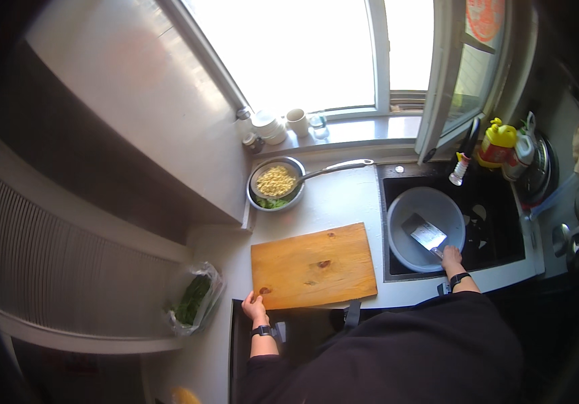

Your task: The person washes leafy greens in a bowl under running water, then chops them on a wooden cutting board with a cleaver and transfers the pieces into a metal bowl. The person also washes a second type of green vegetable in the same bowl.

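In my right hand [452,259] is the handle of a broad-bladed cleaver [427,235]. Its shiny blade lies over the inside of a grey-blue basin [401,217] standing in the dark sink [504,237]; whether blade and basin touch is unclear. My left hand [254,306] grips the near left corner of a wooden cutting board [314,267], which rests on the white counter [342,202]. No food is on the board.
A metal bowl [250,194] holds greens under a strainer [297,182] of pale yellow pieces. Bagged greens [193,300] lie left. Cups [297,122] line the windowsill. Beyond the sink are a faucet [463,161] and a yellow bottle [497,144]. An open window sash [443,101] juts inward.
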Action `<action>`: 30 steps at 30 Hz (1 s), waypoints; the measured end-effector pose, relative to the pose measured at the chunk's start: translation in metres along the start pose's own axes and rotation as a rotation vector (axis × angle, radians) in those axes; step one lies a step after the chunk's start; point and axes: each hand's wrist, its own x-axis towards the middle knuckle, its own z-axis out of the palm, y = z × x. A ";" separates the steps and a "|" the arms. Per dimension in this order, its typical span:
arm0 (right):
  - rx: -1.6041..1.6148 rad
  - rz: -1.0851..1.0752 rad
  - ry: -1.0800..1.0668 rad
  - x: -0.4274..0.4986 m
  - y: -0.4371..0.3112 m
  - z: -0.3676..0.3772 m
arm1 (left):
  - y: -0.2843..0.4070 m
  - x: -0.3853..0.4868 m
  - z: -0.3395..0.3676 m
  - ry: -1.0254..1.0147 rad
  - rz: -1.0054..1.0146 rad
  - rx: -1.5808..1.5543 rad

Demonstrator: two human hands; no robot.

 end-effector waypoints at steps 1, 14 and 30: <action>-0.027 -0.073 -0.019 0.003 0.000 0.000 | -0.002 0.001 -0.002 -0.049 -0.080 -0.105; 0.334 -0.202 0.089 -0.001 -0.010 -0.020 | -0.006 -0.072 -0.055 -0.008 0.222 0.175; 0.480 -0.746 0.433 -0.056 -0.232 -0.071 | 0.070 -0.147 -0.079 -0.033 0.613 0.236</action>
